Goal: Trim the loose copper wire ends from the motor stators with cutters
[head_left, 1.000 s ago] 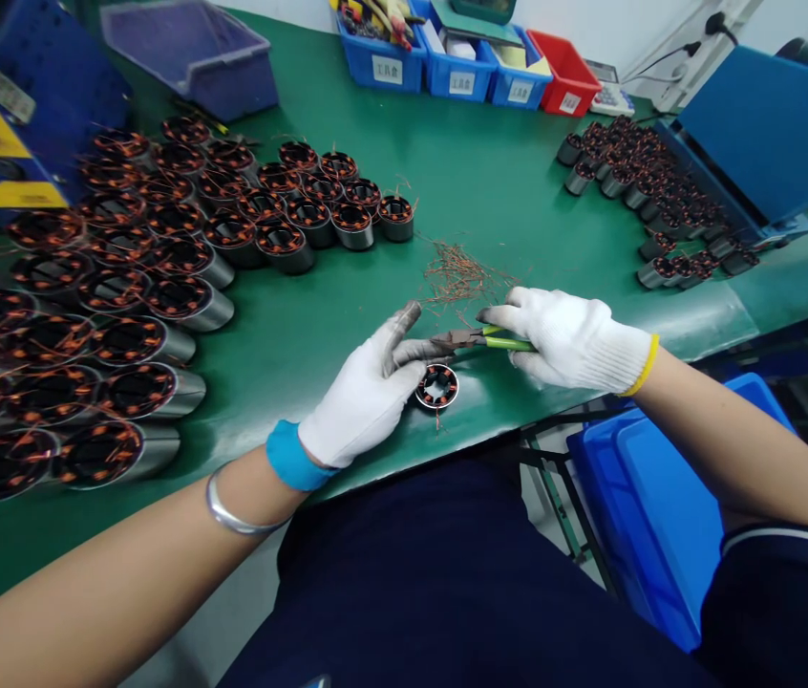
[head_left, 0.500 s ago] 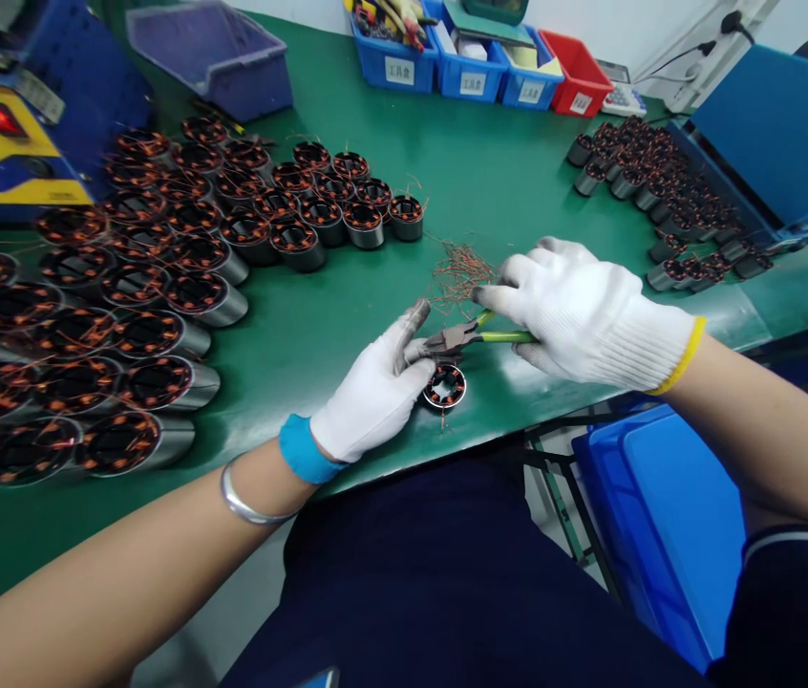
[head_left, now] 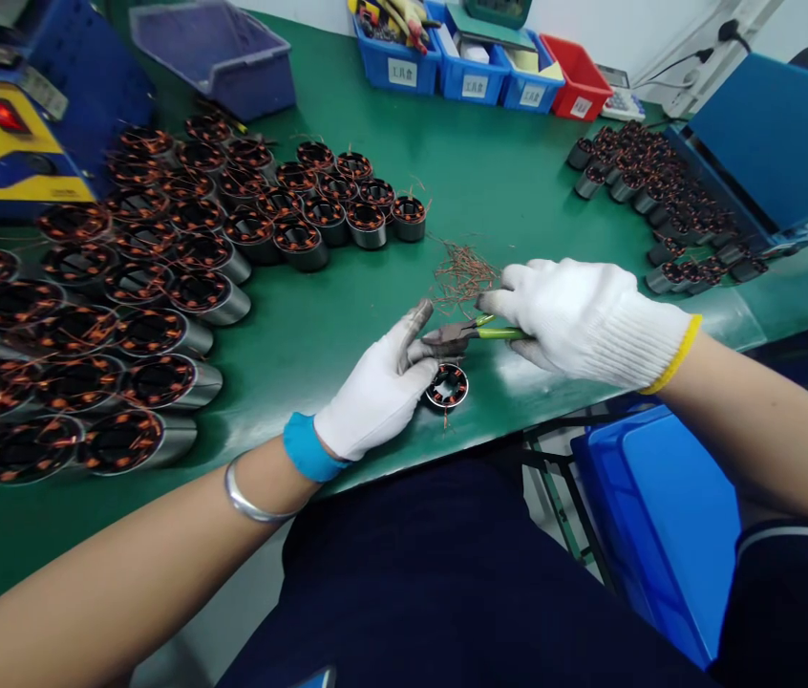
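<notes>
My left hand, in a white glove, grips a small motor stator wound with copper wire, holding it near the front edge of the green table. Its forefinger points up beside the plier jaws. My right hand, also gloved, is closed round the green handles of small cutting pliers. The jaws sit just above the stator, next to my left thumb. A heap of cut copper wire ends lies right behind the pliers.
Rows of several wound stators fill the table's left side, and more stators lie at the back right by a blue case. Blue and red bins line the far edge. A blue crate stands below right.
My right hand has dropped slightly and drawn the pliers closer over the stator. The left hand and the stator have hardly moved.
</notes>
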Demonstrator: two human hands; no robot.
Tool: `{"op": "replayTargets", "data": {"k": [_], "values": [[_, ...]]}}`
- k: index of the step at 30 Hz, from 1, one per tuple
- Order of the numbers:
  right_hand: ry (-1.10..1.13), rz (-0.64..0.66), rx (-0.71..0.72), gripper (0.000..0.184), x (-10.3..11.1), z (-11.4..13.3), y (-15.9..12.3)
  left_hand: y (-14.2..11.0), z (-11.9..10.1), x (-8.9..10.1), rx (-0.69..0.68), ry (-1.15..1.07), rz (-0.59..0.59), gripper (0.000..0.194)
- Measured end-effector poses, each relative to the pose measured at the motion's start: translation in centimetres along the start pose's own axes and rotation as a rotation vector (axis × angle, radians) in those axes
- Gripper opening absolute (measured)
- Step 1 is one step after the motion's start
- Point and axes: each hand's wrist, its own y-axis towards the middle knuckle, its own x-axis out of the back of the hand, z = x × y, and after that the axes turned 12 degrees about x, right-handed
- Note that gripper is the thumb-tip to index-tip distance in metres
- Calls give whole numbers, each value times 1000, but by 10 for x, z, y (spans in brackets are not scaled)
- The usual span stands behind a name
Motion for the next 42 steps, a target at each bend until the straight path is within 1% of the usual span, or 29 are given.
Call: {"op": "replayTargets", "data": {"k": [2, 3, 6, 7, 9, 10, 11, 13, 14, 15, 16, 17, 18, 19, 21, 23, 24, 26, 27, 28, 29, 31, 33, 34, 36, 38, 40, 42], "values": [[27, -24, -73, 44, -9, -3, -10, -1, 0, 1, 17, -28, 20, 92], [45, -29, -121, 47, -17, -5, -17, -2, 0, 2, 29, -47, 26, 94], [98, -16, -290, 55, -54, -10, -43, -2, -1, 5, 45, -104, 5, 95], [113, -18, -339, 56, -69, -11, -52, -2, -2, 6, 31, -117, -22, 94], [145, -50, -395, 58, -97, -12, -68, 0, -5, 10, -28, -120, -106, 90], [154, -86, -407, 60, -107, -11, -74, 1, -7, 12, -71, -109, -157, 87], [156, -149, -409, 64, -115, -9, -76, 2, -9, 14, -118, -91, -212, 83], [161, -336, -351, 75, -118, 1, -73, 2, -15, 20, -220, -20, -334, 73], [170, -440, -281, 77, -115, 8, -66, 2, -18, 23, -279, 47, -402, 67], [183, -530, -182, 75, -109, 17, -56, 1, -22, 28, -340, 146, -478, 61], [201, -585, -56, 68, -102, 27, -45, 0, -26, 33, -391, 278, -556, 56], [213, -599, 70, 59, -95, 38, -32, -2, -30, 39, -426, 429, -633, 54], [215, -581, 185, 51, -88, 48, -18, -3, -33, 46, -437, 584, -699, 54], [216, -558, 264, 45, -82, 57, -5, -3, -35, 54, -419, 714, -753, 56], [236, -563, 320, 33, -74, 68, 13, 0, -37, 70, -343, 851, -801, 64], [280, -584, 297, 26, -71, 67, 18, 7, -35, 85, -297, 869, -803, 70], [302, -606, 269, 25, -72, 60, 15, 11, -34, 91, -305, 859, -808, 72], [326, -671, 142, 24, -79, 31, 4, 19, -31, 100, -342, 861, -803, 73], [325, -760, 39, 26, -85, 11, -4, 22, -30, 102, -352, 880, -800, 75], [311, -808, -113, 29, -92, -11, -11, 24, -30, 103, -339, 914, -787, 78], [296, -792, -275, 30, -100, -34, -18, 25, -31, 103, -313, 956, -772, 80], [286, -737, -541, 30, -119, -79, -33, 24, -33, 102, -243, 1031, -742, 80], [281, -626, -709, 33, -138, -115, -51, 22, -34, 101, -243, 1042, -773, 74], [269, -572, -787, 35, -147, -128, -61, 22, -34, 101, -255, 1026, -783, 70], [246, -490, -907, 39, -162, -147, -78, 24, -33, 103, -306, 985, -803, 61], [232, -456, -975, 41, -175, -155, -89, 26, -33, 102, -359, 958, -777, 56], [226, -454, -1012, 44, -183, -158, -93, 22, -35, 96, -392, 952, -720, 59], [214, -473, -1055, 53, -188, -156, -92, 14, -38, 84, -395, 985, -683, 59]]}}
